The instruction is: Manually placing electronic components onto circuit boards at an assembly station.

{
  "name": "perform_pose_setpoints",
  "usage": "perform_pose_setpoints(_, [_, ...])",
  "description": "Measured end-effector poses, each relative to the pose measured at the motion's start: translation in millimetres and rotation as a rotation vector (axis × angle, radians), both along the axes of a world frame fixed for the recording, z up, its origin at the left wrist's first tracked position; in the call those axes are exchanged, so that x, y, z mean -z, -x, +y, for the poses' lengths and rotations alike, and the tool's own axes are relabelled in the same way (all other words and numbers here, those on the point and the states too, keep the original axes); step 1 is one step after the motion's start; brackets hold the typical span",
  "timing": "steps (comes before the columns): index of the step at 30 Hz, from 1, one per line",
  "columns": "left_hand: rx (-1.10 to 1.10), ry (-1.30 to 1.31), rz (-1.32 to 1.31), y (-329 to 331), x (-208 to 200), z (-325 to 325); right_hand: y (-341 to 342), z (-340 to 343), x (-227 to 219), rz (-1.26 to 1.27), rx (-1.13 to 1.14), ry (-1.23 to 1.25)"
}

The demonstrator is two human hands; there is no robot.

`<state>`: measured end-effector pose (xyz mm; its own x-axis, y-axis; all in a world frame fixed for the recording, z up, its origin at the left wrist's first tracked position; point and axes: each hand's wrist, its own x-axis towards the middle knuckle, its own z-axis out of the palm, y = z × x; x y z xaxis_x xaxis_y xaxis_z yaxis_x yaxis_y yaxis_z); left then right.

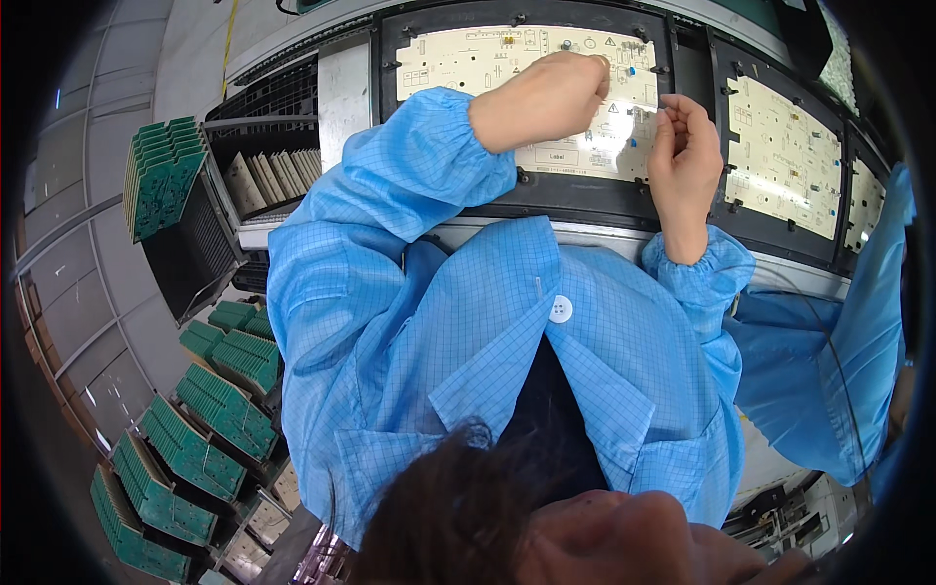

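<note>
A cream circuit board point(444, 52) with small components lies in a black carrier frame point(386, 78). My left hand point(546, 96) reaches over the board's middle from the left. Its fingers are curled together close to the upper right part of the board, and whatever they pinch is hidden. Over the frame's right border is my right hand point(685, 151), its thumb and index fingertips nearly together; I cannot make out anything between them. A few small blue components point(633, 143) stand on the board between the two hands.
Right of this frame sits a second cream board point(780, 146) in its own black carrier, with a third partly visible beyond. Racks of green circuit boards point(229, 414) stand at the left, and a black bin point(273, 180) holds upright boards. Another person's blue sleeve point(829, 380) is at the right.
</note>
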<state>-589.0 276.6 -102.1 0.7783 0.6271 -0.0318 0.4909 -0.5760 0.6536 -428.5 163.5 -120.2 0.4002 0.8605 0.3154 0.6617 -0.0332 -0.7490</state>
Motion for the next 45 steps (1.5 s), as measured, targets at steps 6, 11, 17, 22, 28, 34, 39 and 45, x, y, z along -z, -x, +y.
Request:
perform_pose_setpoints(6, [-0.012,0.005,-0.075,-26,13,-9,-7,-11,7,0.079,0.022,-0.039])
perform_pose_setpoints(11, [-0.063,0.041,-0.119,-32,12,-15,-16,-13,14,0.092,0.029,-0.052])
perform_pose_setpoints(17, [-0.067,0.008,-0.126,-38,13,-17,-20,-14,13,0.047,0.033,-0.086])
perform_pose_setpoints(22, [-0.054,0.019,0.043,-41,8,-15,-21,-16,13,0.068,0.043,-0.072])
perform_pose_setpoints(28, [-0.033,-0.072,-0.076,-47,21,-19,-22,-12,16,0.115,0.017,-0.165])
perform_pose_setpoints(34, [0.113,-0.179,-0.031,-17,9,-13,-25,-12,16,0.153,0.054,-0.223])
perform_pose_setpoints(39, [0.142,-0.138,0.071,-4,20,-20,-26,-10,17,0.169,0.025,-0.211])
perform_pose_setpoints(45, [0.1,0.015,0.021,-10,-9,-7,-27,-22,16,0.16,0.035,-0.257])
